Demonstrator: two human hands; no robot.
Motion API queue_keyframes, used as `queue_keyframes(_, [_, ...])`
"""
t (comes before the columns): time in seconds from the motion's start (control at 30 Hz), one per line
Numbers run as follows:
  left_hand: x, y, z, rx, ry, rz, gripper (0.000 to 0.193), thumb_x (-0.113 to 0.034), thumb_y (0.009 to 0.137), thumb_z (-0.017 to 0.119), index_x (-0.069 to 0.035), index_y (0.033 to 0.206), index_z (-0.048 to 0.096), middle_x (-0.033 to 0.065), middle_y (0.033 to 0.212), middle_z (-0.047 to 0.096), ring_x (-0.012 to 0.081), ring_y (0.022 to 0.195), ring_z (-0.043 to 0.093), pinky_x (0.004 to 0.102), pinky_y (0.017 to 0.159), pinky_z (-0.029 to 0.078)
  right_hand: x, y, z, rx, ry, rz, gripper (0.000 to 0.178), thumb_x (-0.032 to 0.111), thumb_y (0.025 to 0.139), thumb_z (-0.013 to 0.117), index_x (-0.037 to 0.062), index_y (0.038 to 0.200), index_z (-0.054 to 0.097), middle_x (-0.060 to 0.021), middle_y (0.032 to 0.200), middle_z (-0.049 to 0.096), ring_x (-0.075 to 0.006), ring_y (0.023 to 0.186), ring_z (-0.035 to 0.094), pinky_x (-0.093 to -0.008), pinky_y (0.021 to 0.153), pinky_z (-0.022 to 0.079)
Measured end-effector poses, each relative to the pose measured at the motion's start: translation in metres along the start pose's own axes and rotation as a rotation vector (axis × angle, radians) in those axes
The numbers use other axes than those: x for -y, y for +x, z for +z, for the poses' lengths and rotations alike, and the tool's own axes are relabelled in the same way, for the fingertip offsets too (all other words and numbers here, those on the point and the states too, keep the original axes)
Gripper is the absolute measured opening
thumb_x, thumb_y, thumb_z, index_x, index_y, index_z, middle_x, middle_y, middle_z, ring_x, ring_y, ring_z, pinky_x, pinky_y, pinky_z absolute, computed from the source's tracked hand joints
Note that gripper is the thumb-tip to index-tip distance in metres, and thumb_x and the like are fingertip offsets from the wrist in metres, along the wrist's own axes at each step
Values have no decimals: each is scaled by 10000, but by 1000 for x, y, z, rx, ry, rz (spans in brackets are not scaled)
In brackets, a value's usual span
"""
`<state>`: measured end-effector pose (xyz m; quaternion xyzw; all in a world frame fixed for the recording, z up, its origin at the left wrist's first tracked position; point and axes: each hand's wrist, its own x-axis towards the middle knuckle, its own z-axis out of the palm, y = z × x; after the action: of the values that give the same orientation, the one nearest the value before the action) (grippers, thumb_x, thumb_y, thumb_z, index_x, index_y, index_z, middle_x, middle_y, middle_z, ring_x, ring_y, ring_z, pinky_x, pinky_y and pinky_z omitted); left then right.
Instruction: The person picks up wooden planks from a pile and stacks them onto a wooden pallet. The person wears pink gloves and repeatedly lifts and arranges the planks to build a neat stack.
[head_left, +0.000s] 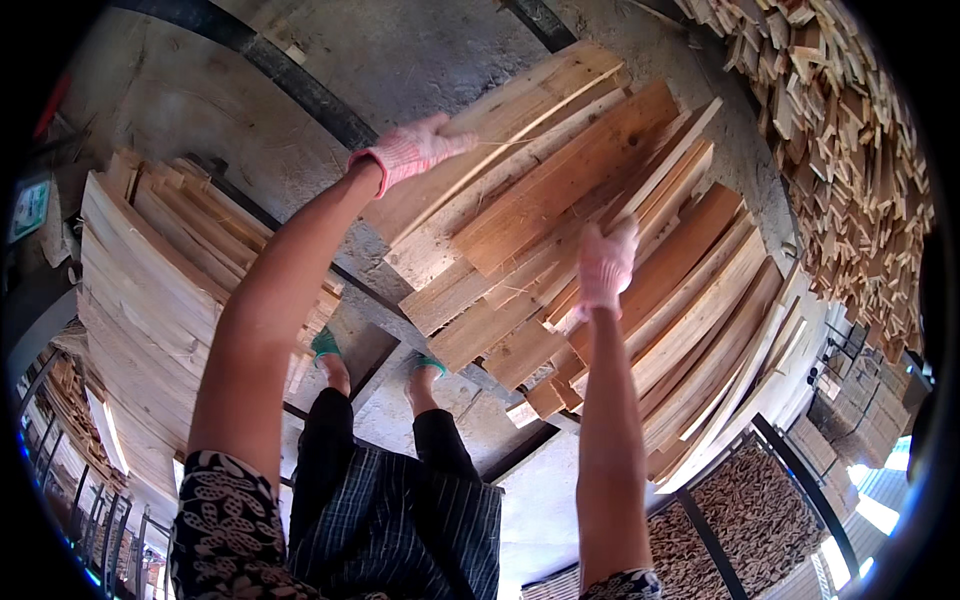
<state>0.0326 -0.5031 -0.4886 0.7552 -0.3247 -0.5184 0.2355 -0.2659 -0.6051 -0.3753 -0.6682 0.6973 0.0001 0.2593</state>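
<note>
My left hand (415, 152), in a pink and white knitted glove, grips the outer edge of a wide pale plank (530, 98) at the far side of a wood pile. A thin, straw-like strand shows by its fingertips. My right hand (607, 262), gloved alike, is closed at the near end of a narrow board (665, 160) that stands tilted on edge. Its fingertips are partly hidden. Between my hands lies a reddish-brown plank (570, 180), with more boards loosely stacked beneath it. To the right, several boards (700, 290) lean side by side.
On the left stands another stack of planks (140, 290). A large heap of short wood pieces (840, 150) rises at the far right. Dark metal rails (330, 115) cross the concrete floor. My feet, in green footwear (325, 343), are close to the pile. Lower right, a metal frame (705, 540) fronts stacked wood.
</note>
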Motion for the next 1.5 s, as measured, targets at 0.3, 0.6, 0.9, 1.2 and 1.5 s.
queue_keyframes(0.3, [-44,-33,33,40,-201,-30,1086,-560,800,801,-16,1583,282,229,1534,479,326,1371,513,409,1121,422,88,-63,72,-73,173,248,655,393,905,663,239,1505,450,-228,1484,405,-421,1336,448,-563,1095,401])
queue_keyframes(0.6, [-31,-124,113,274,-989,401,912,-337,916,741,-169,1642,216,131,1671,281,281,1529,301,443,1283,237,-15,-79,13,327,930,200,717,541,979,623,116,1517,414,-113,1472,495,-274,1334,498,-409,1106,442])
queue_keyframes(0.9, [8,-227,139,242,-978,50,927,-460,911,738,-59,1605,271,162,1501,529,240,1353,522,379,1139,407,-66,-117,30,551,896,182,807,583,963,632,126,1557,334,-105,1457,464,-252,1330,477,-420,1111,420])
queue_keyframes(1.2, [-44,-379,66,102,-814,-89,867,-416,784,741,-65,1499,398,218,1298,588,311,1204,599,414,972,505,4,-270,-50,704,669,277,886,709,1021,369,21,1577,315,-165,1491,466,-287,1328,492,-422,1148,401])
queue_keyframes(1.5, [6,-598,-30,-484,-1111,-83,877,-251,788,782,-22,1533,379,198,1357,562,289,1235,565,390,1020,500,138,-417,-36,1027,602,-102,844,591,1030,505,104,1632,169,-159,1520,419,-320,1347,477,-452,1108,446])
